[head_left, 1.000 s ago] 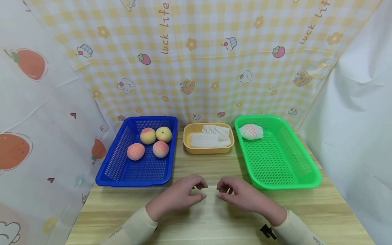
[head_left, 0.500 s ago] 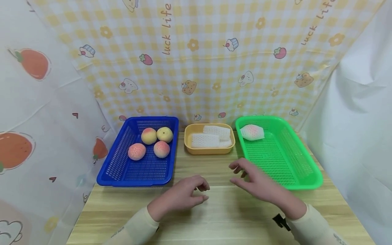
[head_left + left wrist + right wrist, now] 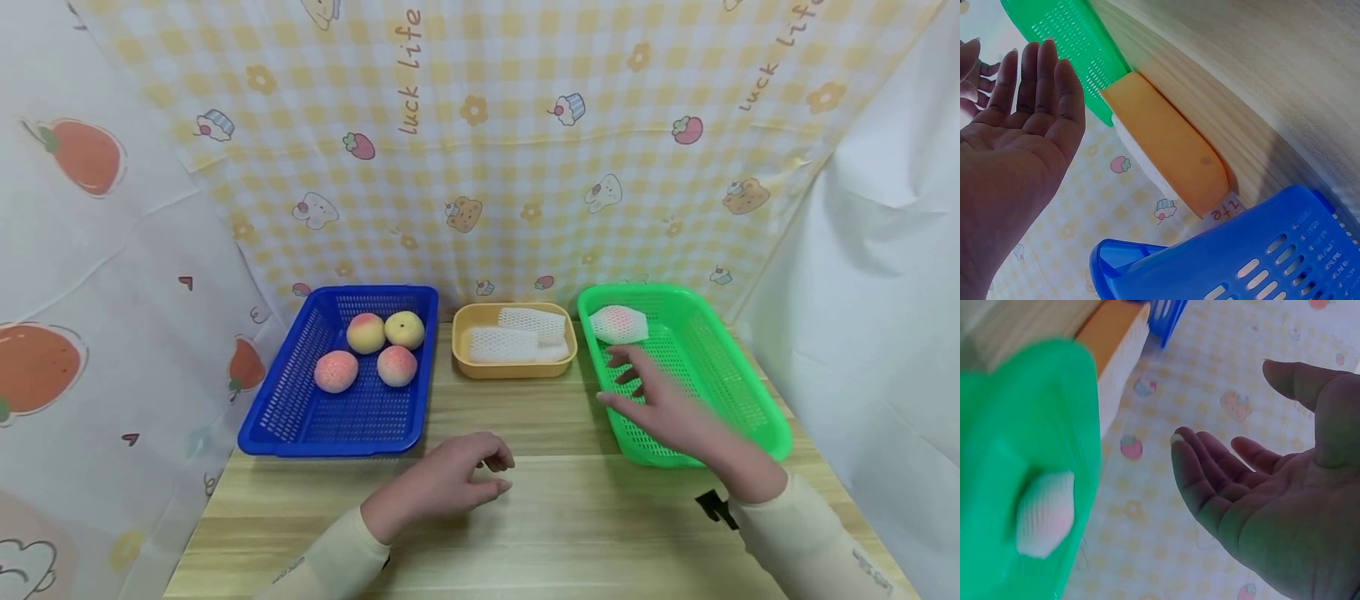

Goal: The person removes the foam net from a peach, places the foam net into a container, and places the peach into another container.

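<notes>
My right hand [image 3: 652,404] hangs over the near left part of the green basket [image 3: 738,350], thumb and fingers apart and holding nothing. Just beyond its fingertips, a peach in a white foam net [image 3: 618,325] lies in the basket's far left corner; the right wrist view shows this netted peach [image 3: 1046,515] too. My left hand [image 3: 457,475] stays over the front middle of the table, fingers loosely bent around nothing. In the left wrist view the palm of the left hand [image 3: 1029,125] faces the camera, bare.
A blue basket [image 3: 255,417] at the left holds several peaches [image 3: 336,371]. Between the baskets, a small yellow-orange tray [image 3: 513,370] contains white foam nets [image 3: 502,343]. Behind them hangs a checked cloth [image 3: 480,167]. The wooden table [image 3: 517,533] extends in front.
My right hand has moved from beside the left hand, forward and to the right, over the green basket, its fingers spreading. The left hand has stayed put.
</notes>
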### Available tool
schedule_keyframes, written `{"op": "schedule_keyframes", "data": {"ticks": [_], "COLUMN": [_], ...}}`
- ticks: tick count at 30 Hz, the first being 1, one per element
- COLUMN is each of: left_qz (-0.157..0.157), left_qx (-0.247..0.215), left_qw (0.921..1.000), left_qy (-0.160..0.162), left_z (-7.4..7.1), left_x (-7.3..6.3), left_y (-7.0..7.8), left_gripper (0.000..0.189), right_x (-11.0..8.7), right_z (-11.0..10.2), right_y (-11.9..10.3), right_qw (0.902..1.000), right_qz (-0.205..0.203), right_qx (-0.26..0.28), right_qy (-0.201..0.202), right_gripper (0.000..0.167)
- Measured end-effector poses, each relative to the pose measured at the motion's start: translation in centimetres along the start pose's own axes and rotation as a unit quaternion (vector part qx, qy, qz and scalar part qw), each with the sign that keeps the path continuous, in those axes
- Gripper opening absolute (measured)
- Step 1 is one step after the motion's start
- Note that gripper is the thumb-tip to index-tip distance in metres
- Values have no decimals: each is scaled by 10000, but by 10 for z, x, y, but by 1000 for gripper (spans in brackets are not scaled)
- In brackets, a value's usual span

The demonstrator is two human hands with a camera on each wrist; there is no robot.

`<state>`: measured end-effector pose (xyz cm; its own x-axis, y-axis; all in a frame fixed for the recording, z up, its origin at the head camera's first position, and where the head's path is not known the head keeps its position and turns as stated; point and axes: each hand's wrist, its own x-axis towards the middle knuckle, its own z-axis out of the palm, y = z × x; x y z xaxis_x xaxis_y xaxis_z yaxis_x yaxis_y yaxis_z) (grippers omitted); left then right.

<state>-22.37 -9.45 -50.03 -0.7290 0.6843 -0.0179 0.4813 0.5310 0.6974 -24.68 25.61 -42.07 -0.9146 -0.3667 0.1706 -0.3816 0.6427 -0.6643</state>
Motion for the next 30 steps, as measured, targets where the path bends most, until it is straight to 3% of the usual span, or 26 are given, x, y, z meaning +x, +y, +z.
{"op": "schedule_keyframes", "data": {"ticks": [7,13,24,30], "left_qz": [-2,2,-47,-48], "left_qx": [20,-7,19,-44], "left_qw": [10000,10000,10000,9999], "left_qy": [28,23,-22,-114], "left_z": [0,0,-1,-1], "left_x": [-1,-1,0,1], "left_y": [0,1,4,4], "left_gripper": [19,18,18,18], "right_x": [16,30,53,65], "right_z": [-27,-36,-44,-48], "right_y": [11,28,69,79], "right_qw": [9972,9944,9840,9809], "right_qz": [215,418,422,429], "right_qx": [-711,-907,-1690,-1836], "right_qy": [-132,-336,-377,-469], "right_gripper": [71,78,75,71]}}
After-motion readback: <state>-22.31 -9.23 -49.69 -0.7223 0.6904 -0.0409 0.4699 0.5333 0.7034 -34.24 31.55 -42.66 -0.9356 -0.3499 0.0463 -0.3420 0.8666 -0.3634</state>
